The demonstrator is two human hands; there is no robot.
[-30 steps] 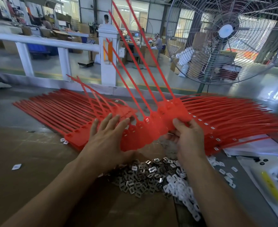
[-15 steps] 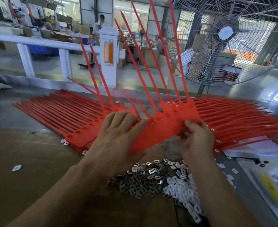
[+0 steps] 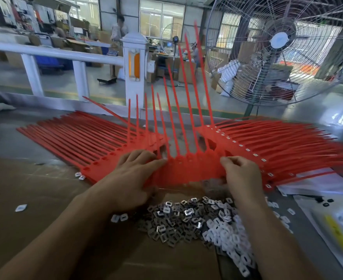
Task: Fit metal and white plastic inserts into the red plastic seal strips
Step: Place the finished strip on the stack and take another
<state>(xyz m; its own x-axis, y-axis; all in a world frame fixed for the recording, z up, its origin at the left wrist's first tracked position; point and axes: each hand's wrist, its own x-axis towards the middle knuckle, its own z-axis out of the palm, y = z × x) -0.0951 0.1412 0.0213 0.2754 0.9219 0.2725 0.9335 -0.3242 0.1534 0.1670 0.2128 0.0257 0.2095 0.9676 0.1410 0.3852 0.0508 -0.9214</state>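
Both hands grip a bank of red seal strips [image 3: 188, 170] above the counter [image 3: 35, 199]: left hand [image 3: 132, 178] curled over its left edge, right hand [image 3: 241, 176] pinching its right end. Nearest lie metal inserts [image 3: 172, 221] beside white plastic inserts [image 3: 231, 239]. Beyond, strip tails stand upright before a floor fan [image 3: 277, 49].

Red seal strips [image 3: 188, 168] fan before you, some tails raised upright, others flat on the tabletop [image 3: 25, 190] at either side, with heaped metal inserts [image 3: 170, 221] touching white plastic inserts [image 3: 231, 239] nearer you.
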